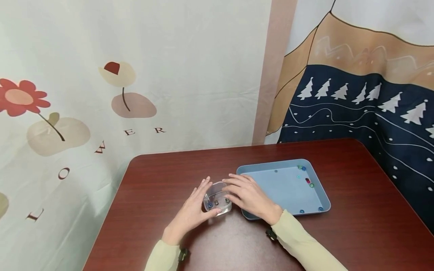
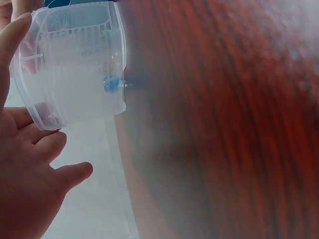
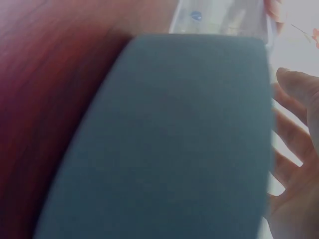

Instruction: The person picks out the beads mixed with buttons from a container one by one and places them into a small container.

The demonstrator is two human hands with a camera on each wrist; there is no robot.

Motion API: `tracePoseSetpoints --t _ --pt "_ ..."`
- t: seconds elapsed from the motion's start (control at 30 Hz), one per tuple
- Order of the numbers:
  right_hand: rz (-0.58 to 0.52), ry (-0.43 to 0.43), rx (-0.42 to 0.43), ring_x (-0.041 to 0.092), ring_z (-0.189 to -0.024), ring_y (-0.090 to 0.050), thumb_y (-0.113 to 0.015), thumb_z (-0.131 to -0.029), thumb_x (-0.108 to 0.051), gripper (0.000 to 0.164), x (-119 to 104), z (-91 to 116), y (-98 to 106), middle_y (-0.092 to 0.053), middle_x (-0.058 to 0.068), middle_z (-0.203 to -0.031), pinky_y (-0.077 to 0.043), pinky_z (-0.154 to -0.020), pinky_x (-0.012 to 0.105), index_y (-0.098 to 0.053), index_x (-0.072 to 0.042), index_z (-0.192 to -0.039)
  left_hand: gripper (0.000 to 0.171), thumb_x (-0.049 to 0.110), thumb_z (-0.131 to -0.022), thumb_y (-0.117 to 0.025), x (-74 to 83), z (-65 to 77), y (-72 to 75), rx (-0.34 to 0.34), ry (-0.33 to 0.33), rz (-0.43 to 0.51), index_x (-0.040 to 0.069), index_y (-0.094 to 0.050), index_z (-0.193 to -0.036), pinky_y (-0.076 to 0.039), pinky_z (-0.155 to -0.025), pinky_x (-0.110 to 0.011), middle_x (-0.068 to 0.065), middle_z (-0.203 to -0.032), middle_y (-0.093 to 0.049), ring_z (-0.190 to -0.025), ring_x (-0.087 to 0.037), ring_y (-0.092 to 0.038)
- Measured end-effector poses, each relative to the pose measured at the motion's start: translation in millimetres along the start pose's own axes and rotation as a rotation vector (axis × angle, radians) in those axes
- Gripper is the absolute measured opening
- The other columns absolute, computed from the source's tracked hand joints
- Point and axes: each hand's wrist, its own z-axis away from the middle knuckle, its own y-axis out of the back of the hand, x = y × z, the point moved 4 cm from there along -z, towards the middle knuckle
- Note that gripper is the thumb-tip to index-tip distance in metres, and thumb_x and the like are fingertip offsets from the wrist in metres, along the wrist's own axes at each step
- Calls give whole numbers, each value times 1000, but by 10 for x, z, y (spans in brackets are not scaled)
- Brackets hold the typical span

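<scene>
A clear plastic container (image 1: 219, 194) stands on the table just left of the tray. A few small round coloured pieces lie in it, one of them a blue piece (image 2: 111, 83) near its bottom. My left hand (image 1: 190, 212) holds the container from the left, thumb at the near side and fingers at the far side. Over the container's right rim reaches my right hand (image 1: 251, 195), its fingers spread and loosely bent. Nothing shows between its thumb and fingers in the right wrist view. The blue-grey tray (image 1: 271, 190) lies under and beside the right hand.
Several small round pieces in green, blue and red, such as a green piece (image 1: 312, 185), lie scattered in the tray, mostly along its right side. The dark red wooden table (image 1: 162, 188) meets printed curtains (image 1: 203, 94) behind.
</scene>
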Motion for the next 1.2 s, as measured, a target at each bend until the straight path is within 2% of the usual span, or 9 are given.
tracePoseSetpoints --t 0.23,0.4,0.73,1.07,1.2 --pt "-24 -40 48 31 -132 -59 -80 -93 -21 25 35 138 276 -69 4 -135 -48 -108 57 -78 -14 -117 94 50 -86 -81 -3 12 18 3 24 9 3 -41 -157 -22 -124 -60 -11 -169 -29 -156 -28 -23" --pt "-9 -112 54 31 -137 -55 -80 -92 -24 29 115 269 487 -69 4 -135 -46 -110 58 -78 -14 -119 94 47 -85 -83 -7 17 22 -6 48 10 5 -41 -157 -20 -126 -56 -9 -169 -28 -157 -24 -21" --pt "75 -264 77 33 -141 -48 -79 -92 -25 38 480 618 866 -67 9 -136 -40 -111 64 -74 -10 -127 94 46 -85 -83 -3 10 5 -6 45 -3 5 -41 -157 -21 -125 -57 -10 -169 -28 -157 -25 -21" --pt "180 -293 66 37 -136 -51 -80 -90 -23 41 787 852 1074 -69 12 -131 -42 -105 69 -74 -9 -127 93 48 -85 -83 -2 -7 -6 3 37 2 5 -42 -157 -20 -125 -58 -9 -169 -29 -156 -28 -23" --pt "212 -314 37 39 -134 -52 -80 -90 -24 42 897 920 1115 -70 14 -130 -42 -105 68 -73 -7 -128 93 48 -85 -82 -2 -10 -19 2 39 4 6 -42 -157 -20 -125 -58 -9 -169 -28 -156 -26 -22"
